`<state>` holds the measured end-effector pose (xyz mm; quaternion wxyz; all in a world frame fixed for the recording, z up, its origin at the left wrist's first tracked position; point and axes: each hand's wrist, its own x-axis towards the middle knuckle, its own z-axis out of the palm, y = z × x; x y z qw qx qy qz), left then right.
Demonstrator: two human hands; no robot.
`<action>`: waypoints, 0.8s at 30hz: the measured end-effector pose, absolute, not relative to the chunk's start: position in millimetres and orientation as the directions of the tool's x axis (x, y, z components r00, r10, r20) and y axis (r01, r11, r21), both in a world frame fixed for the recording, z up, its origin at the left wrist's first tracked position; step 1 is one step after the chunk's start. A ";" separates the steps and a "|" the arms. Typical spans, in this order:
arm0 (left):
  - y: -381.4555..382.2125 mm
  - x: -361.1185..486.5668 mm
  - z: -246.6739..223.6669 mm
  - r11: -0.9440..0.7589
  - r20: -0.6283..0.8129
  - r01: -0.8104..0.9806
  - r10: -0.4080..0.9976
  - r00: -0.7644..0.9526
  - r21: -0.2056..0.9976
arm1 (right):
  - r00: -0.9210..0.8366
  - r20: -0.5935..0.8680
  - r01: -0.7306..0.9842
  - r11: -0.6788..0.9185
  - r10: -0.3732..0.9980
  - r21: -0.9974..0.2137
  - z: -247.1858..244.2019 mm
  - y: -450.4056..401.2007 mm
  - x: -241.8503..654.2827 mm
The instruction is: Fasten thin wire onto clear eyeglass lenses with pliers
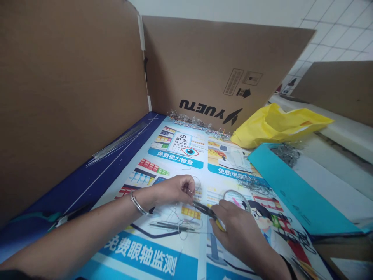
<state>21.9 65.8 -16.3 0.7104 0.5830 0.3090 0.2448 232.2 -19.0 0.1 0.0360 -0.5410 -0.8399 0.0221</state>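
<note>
My left hand [175,189], with a silver bangle at the wrist, pinches a thin wire [199,182] that curves up in a loop from the fingertips. My right hand [237,229] is wrapped round pliers [205,210] with dark jaws and yellow handles. The jaws point left and reach the wire at my left fingertips; whether they are closed on it is too small to tell. Below the hands, several thin dark rods [171,226] and loose wire bits lie on a printed poster [140,245]. Behind my right hand rests a round coil of wire [247,202].
Tall cardboard panels [204,58] stand at the left and back. Straight wires [119,144] lie along the left panel. Toward the right are a yellow bag [268,124], a turquoise box lid [297,194], a heap of wire pieces [284,154] and black loops [294,237]. Scissors-like handles [37,216] lie at far left.
</note>
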 end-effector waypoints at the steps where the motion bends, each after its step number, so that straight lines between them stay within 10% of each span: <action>1: 66.4 21.4 -16.7 0.207 -0.156 0.012 0.699 0.698 0.978 | -0.412 0.022 0.907 0.412 0.911 -0.084 1.0 -18.9 232.0; 11: 67.4 18.4 -14.1 -0.006 -0.147 0.195 0.633 0.760 0.981 | -0.411 -0.187 0.890 0.349 0.892 -0.292 13.1 -13.0 231.0; 24: 66.9 17.2 -13.6 -0.042 -0.142 0.222 0.650 0.747 0.974 | -0.396 -0.205 0.914 0.361 0.895 -0.187 11.6 -14.9 228.9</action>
